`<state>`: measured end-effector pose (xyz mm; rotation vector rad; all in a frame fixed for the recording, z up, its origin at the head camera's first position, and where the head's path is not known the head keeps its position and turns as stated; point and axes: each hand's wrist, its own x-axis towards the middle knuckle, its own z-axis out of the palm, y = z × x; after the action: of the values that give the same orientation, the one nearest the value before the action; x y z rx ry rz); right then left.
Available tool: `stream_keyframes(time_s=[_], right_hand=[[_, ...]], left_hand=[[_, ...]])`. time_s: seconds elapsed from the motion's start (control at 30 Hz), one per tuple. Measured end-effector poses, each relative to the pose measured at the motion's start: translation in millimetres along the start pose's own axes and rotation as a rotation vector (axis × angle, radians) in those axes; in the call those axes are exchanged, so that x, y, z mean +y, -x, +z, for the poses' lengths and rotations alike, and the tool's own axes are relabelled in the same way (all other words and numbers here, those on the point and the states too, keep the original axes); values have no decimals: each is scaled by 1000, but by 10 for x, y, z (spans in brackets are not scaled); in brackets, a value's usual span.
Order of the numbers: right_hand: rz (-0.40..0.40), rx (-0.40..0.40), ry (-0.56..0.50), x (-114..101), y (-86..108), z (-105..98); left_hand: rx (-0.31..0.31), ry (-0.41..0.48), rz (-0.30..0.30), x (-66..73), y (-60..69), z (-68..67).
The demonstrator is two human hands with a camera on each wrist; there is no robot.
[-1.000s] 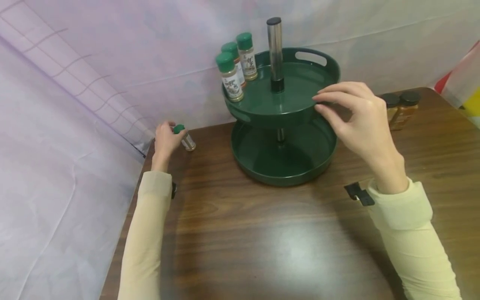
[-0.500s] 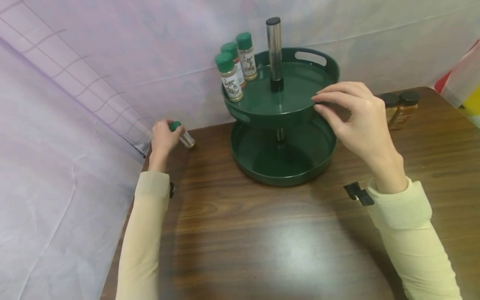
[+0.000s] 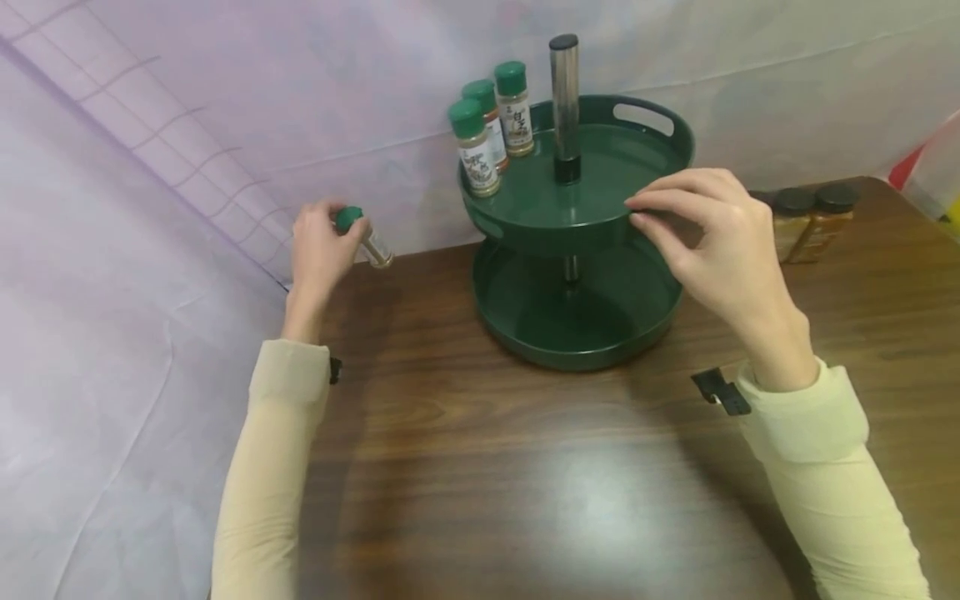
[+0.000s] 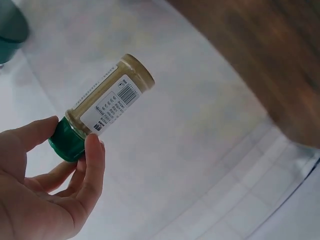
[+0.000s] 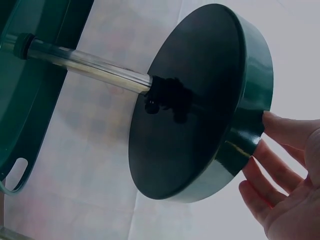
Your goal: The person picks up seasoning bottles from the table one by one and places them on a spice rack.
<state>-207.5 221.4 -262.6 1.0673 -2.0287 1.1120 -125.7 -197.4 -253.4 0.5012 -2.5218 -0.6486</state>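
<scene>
In the head view, my left hand (image 3: 318, 250) holds a small spice jar (image 3: 377, 248) by its green cap, raised and tilted near the back left of the table. The left wrist view shows the jar's tan contents and a white barcode label (image 4: 112, 105), with thumb and fingers on the cap. My right hand (image 3: 723, 242) pinches the rim of the upper tray (image 3: 573, 239) of a dark green two-tier rack. The right wrist view shows the thumb against that tray's outer wall (image 5: 257, 85). Three green-capped spice jars (image 3: 477, 158) stand at the upper tray's left side.
The rack's lower tray (image 3: 577, 358) rests on the wooden table (image 3: 480, 467). A metal post (image 3: 566, 100) rises through the rack's middle. Several black-capped jars (image 3: 817, 221) stand at the back right, partly behind my right hand. A pale curtain (image 3: 360, 100) hangs close behind the table.
My left hand has lifted the green-capped spice jar off the table, moving up and slightly left in the head view. The right hand stays at the upper tray's rim. The head view has shifted slightly.
</scene>
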Motion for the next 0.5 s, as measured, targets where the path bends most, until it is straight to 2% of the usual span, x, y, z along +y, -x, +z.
stream_keyframes(time_s=[0.23,0.5], right_hand=[[-40,-21,-51,87,-4,-22],[-79,-40,-111,134,-18,-50]], left_hand=[[56,-25,6,358,176,-177],[140,-62,50,749,308,-357]])
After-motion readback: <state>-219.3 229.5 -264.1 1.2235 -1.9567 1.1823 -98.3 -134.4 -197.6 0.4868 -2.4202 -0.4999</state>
